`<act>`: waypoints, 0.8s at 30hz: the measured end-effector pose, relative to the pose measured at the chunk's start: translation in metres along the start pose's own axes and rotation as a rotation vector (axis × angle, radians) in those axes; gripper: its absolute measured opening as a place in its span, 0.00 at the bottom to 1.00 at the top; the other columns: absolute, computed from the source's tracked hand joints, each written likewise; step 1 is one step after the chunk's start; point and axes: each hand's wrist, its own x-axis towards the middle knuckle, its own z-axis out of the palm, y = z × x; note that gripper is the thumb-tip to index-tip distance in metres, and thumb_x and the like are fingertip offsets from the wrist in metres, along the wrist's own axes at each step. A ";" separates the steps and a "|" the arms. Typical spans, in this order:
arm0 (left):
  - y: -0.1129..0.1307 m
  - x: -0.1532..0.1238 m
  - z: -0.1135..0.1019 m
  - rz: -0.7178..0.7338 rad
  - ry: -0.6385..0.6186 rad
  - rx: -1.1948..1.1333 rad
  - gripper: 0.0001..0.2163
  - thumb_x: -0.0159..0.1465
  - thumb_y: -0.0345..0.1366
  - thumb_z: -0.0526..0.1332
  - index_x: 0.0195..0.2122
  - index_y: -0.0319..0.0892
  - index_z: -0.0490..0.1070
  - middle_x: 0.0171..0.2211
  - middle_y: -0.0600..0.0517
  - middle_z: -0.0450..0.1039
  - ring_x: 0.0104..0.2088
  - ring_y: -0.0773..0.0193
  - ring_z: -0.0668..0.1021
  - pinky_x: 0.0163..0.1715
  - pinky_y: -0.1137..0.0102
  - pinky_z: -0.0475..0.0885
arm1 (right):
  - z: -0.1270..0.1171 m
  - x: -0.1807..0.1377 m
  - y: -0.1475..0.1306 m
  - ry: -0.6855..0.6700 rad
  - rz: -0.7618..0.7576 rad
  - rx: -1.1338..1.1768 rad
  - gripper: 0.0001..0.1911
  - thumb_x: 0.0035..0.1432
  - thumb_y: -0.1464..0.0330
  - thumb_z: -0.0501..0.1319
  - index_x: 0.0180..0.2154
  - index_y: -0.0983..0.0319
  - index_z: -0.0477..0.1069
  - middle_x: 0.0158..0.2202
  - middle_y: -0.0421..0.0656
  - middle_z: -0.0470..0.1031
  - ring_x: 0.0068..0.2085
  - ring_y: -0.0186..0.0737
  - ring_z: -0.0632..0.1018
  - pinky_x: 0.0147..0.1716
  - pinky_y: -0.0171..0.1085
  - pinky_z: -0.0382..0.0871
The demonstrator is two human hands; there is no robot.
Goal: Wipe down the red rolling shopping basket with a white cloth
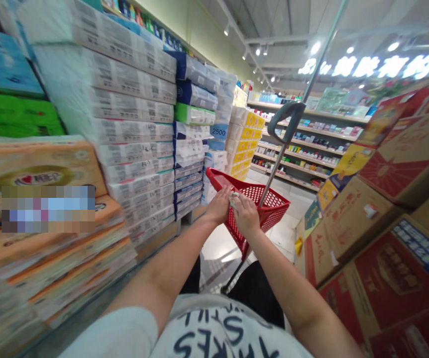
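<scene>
A red plastic shopping basket [270, 201] on wheels stands in the aisle ahead of me, its long metal handle [292, 119] rising up to the right. My left hand [219, 205] rests on the basket's near rim, fingers curled. Beside it, my right hand [245, 215] is closed on a small pale crumpled thing [233, 200], perhaps a tissue or a slip of paper, held at the rim. Both forearms reach forward from my white printed shirt.
Stacked tissue and paper packs [136, 129] wall the left side on a pallet. Red and brown cardboard cartons [386, 233] pile up on the right. Shelves of goods [311, 149] cross the far end. A pale tiled floor [218, 251] runs between.
</scene>
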 end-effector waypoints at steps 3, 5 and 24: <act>0.001 -0.003 0.000 0.011 0.010 0.001 0.25 0.62 0.28 0.50 0.62 0.33 0.54 0.64 0.38 0.56 0.66 0.55 0.55 0.63 0.56 0.56 | 0.001 -0.001 -0.001 0.011 0.028 -0.008 0.16 0.63 0.70 0.54 0.52 0.63 0.68 0.53 0.51 0.71 0.53 0.45 0.71 0.54 0.43 0.63; 0.002 -0.004 0.000 0.011 0.012 0.015 0.25 0.62 0.27 0.49 0.62 0.33 0.55 0.65 0.38 0.55 0.66 0.54 0.55 0.63 0.56 0.57 | 0.000 0.002 -0.002 -0.007 0.160 -0.018 0.16 0.64 0.67 0.53 0.51 0.65 0.69 0.47 0.51 0.74 0.47 0.44 0.74 0.48 0.41 0.66; 0.006 -0.007 -0.002 0.003 -0.038 0.127 0.26 0.64 0.28 0.48 0.64 0.33 0.50 0.66 0.40 0.51 0.67 0.56 0.52 0.66 0.57 0.49 | -0.010 0.001 0.001 -0.072 0.001 0.072 0.17 0.64 0.70 0.52 0.52 0.62 0.68 0.56 0.48 0.69 0.55 0.45 0.70 0.57 0.43 0.61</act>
